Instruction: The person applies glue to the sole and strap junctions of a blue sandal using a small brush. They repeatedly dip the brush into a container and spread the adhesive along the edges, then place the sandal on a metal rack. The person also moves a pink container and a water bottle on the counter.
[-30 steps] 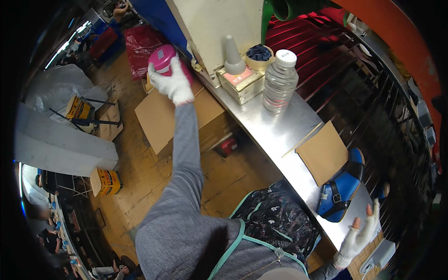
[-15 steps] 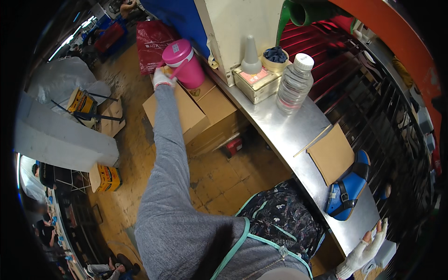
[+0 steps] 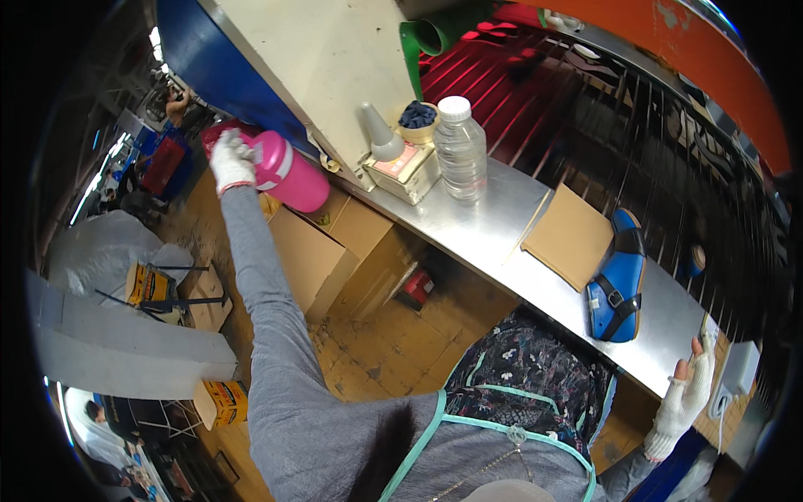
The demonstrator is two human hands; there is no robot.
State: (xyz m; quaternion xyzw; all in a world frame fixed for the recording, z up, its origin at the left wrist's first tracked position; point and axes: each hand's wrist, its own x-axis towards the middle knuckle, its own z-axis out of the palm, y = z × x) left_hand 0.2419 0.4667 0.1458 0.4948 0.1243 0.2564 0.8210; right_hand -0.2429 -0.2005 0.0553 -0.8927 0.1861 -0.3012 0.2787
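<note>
A: What step is in hand?

B: Handling the pink lidded jug (image 3: 297,180), I'd judge; it slants at the far end of the bench (image 3: 502,201), over the cardboard carton (image 3: 305,259); whether it rests on that carton or hangs just above, I can't say.

A: And the left hand?

B: The gloved left hand (image 3: 232,161) is beside the lid, its fingers bent well in; whether they have hold of the handle or only press the lid is hidden from this side.

A: How does the arm lie?

B: Nearly straight, stretched forward and to the left, with the glove at the far end of the grey sleeve (image 3: 272,289).

A: The right?

B: The right hand (image 3: 684,389) is raised near the bench's close end, thumb and fingers spread apart, nothing in them; the blue shoe last (image 3: 619,289) lies nearby, untouched.

A: What would the next move call for?

B: A secure hold, probably, and the jug kept steady; a slanting one could tip.
</note>
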